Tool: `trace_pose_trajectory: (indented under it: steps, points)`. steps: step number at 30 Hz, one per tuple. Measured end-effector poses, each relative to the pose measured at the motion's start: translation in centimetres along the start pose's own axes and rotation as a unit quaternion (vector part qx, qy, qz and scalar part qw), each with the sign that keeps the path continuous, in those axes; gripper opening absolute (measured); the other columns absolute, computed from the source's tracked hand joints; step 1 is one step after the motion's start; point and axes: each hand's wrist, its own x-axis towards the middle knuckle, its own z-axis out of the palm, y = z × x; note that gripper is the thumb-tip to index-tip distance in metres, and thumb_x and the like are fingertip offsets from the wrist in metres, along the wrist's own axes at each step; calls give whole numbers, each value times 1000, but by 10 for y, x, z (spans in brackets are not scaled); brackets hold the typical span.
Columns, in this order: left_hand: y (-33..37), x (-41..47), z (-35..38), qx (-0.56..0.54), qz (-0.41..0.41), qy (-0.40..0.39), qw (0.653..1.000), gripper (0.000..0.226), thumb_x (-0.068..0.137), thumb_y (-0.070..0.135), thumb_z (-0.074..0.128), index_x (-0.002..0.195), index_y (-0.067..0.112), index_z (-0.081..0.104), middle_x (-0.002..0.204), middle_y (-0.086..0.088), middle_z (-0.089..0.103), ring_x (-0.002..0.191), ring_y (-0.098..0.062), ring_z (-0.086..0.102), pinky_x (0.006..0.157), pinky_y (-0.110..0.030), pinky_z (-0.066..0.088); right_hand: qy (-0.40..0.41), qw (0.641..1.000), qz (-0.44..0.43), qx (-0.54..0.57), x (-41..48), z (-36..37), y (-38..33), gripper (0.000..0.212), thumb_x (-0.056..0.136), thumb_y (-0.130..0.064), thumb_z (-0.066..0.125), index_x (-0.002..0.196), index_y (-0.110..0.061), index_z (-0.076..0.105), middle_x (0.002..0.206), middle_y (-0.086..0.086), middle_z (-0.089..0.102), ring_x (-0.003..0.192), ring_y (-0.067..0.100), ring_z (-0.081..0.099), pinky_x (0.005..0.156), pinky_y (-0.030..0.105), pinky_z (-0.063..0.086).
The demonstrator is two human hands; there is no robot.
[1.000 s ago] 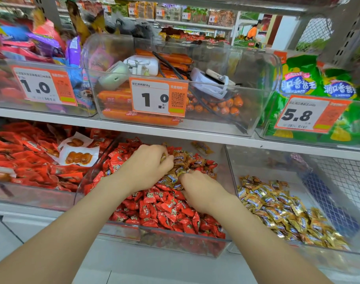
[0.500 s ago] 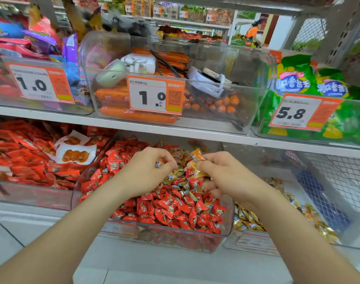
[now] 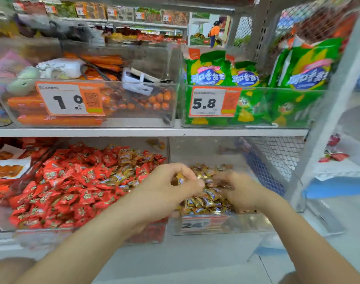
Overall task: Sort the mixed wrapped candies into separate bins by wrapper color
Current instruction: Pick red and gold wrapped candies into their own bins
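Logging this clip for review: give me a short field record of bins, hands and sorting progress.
red candy bin: red-wrapped candies, stray gold-wrapped candies toward the back
gold candy bin: gold pile
left hand: pinches a gold candy over gold candy bin
right hand: over same bin, blurred, grip unclear
progress: strays not yet all moved

Shop aisle: white metal shelf (image 3: pixel 134 132), wire mesh side panel (image 3: pixel 277 152), pale floor (image 3: pixel 195 263), distant shelving (image 3: pixel 134 19).

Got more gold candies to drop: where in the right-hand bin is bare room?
In the clear right bin the rear floor is bare, behind the gold-wrapped candy pile, beside the blue mesh. Its front is crowded; so is the red-wrapped candy heap.
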Motion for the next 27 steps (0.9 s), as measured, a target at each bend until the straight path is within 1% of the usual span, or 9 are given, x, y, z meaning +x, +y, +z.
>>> trace_pose_trajectory:
  steps: [3, 5, 9, 12, 15, 18, 20, 23, 27]
  points:
    - [-7, 41, 29, 250, 134, 87, 955, 22, 96, 49, 66, 86, 30, 60, 74, 7, 67, 69, -11, 60, 66, -36, 50, 90, 993, 43, 68, -3, -6, 15, 47, 95, -9, 54, 135, -30, 68, 119, 2, 77, 100, 16, 70, 80, 25, 48]
    - [-16, 72, 51, 301, 160, 91, 936, 18, 99, 45, 64, 91, 31, 57, 80, 7, 64, 81, -12, 57, 70, -36, 42, 127, 984, 49, 118, -10, -9, 26, 43, 96, -10, 54, 129, -29, 72, 105, -2, 80, 87, 8, 71, 74, 24, 50]
    - [-56, 131, 72, 388, 89, -13, 917, 31, 103, 48, 56, 122, 25, 57, 115, -4, 60, 115, -25, 55, 86, -34, 37, 137, 979, 50, 143, -20, -8, 40, 36, 92, -9, 55, 112, -30, 77, 72, 2, 76, 65, 10, 69, 65, 31, 58]
    - [-68, 138, 68, 444, 79, -70, 890, 49, 98, 52, 39, 140, 29, 51, 138, -4, 55, 138, -30, 45, 115, -52, 37, 142, 977, 44, 156, -18, -8, 37, 33, 92, -8, 56, 105, -31, 76, 68, 3, 75, 56, 8, 63, 59, 31, 55]
    - [-51, 110, 47, 467, 186, -5, 865, 38, 93, 40, 43, 124, 28, 62, 124, 2, 63, 124, -24, 54, 106, -49, 45, 155, 978, 14, 142, -16, -8, 15, 32, 93, -10, 55, 102, -33, 75, 70, -2, 75, 66, 9, 68, 67, 28, 55]
    - [-29, 58, 12, 461, 267, 130, 836, 13, 92, 38, 48, 89, 31, 59, 80, 11, 58, 84, -13, 53, 75, -39, 50, 152, 977, -26, 150, -15, -6, -25, 29, 94, -12, 54, 99, -32, 75, 76, -3, 77, 70, 11, 70, 69, 22, 55]
    - [-27, 32, -21, 447, 235, 210, 837, 14, 86, 39, 51, 76, 30, 52, 65, 13, 52, 67, -8, 49, 60, -35, 45, 146, 973, -65, 167, -14, 0, -60, 28, 94, -13, 54, 99, -32, 74, 79, -5, 77, 70, 9, 70, 71, 27, 57]
    - [-42, 26, -83, 466, 116, 227, 847, 19, 80, 43, 48, 71, 29, 56, 61, 11, 57, 62, -10, 56, 61, -36, 51, 155, 964, -135, 171, -7, 12, -115, 30, 94, -13, 55, 107, -31, 74, 90, -9, 74, 74, 5, 64, 74, 22, 53]
    - [-76, 43, -157, 557, -52, 184, 808, 43, 82, 50, 44, 101, 22, 70, 101, -8, 73, 103, -34, 67, 92, -46, 55, 137, 969, -200, 47, 32, 39, -169, 40, 91, -11, 53, 128, -22, 67, 116, 3, 66, 105, 19, 61, 97, 35, 51]
